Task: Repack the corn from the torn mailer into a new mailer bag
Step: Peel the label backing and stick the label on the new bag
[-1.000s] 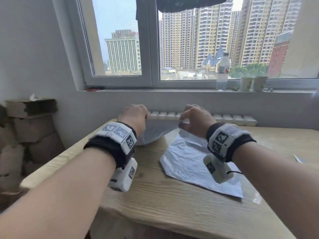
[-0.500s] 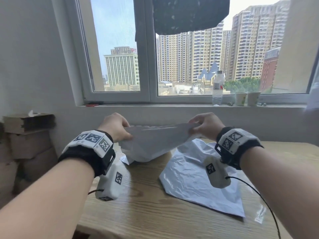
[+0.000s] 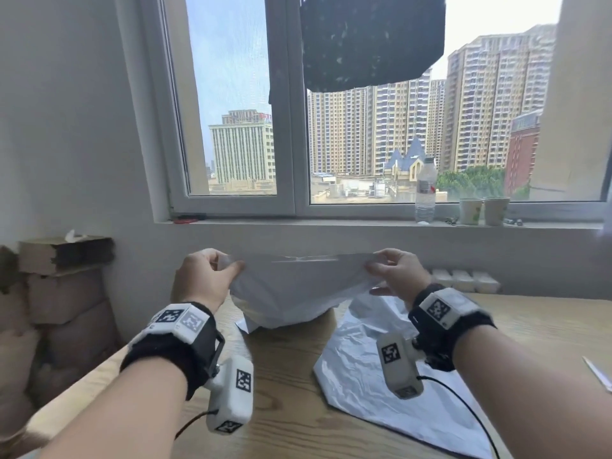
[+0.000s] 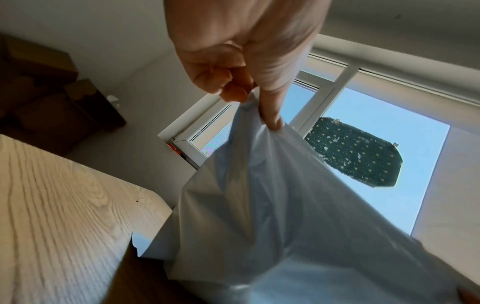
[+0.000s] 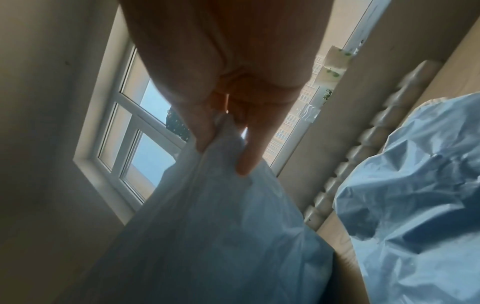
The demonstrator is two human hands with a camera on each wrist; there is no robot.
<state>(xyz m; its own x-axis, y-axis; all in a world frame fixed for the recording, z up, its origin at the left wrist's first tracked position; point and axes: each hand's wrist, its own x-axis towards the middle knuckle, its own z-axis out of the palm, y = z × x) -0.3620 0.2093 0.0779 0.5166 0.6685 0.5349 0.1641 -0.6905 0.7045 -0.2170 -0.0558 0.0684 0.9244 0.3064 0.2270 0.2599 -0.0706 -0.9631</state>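
Note:
A grey-white mailer bag [image 3: 291, 293] hangs stretched between both hands above the wooden table [image 3: 281, 409]. My left hand [image 3: 207, 279] pinches its top left corner, thumb against curled fingers [image 4: 270, 115]. At the top right corner my right hand [image 3: 394, 271] pinches the same bag [image 5: 221, 205]. The bag sags in the middle and its bottom touches the table. A second, crumpled silver mailer [image 3: 397, 385] lies flat on the table under my right wrist, also seen from the right wrist as a mailer [image 5: 415, 185]. No corn shows in any view.
Stacked cardboard boxes [image 3: 59, 293] stand left of the table. A water bottle [image 3: 425, 190] and two paper cups [image 3: 483, 210] sit on the window sill. A white ribbed strip [image 3: 463, 279] lies along the table's far edge. A thin white strip [image 3: 599, 372] lies at far right.
Both hands have lifted the mailer off the table and pulled apart, stretching its top edge taut. The head camera has tilted upward.

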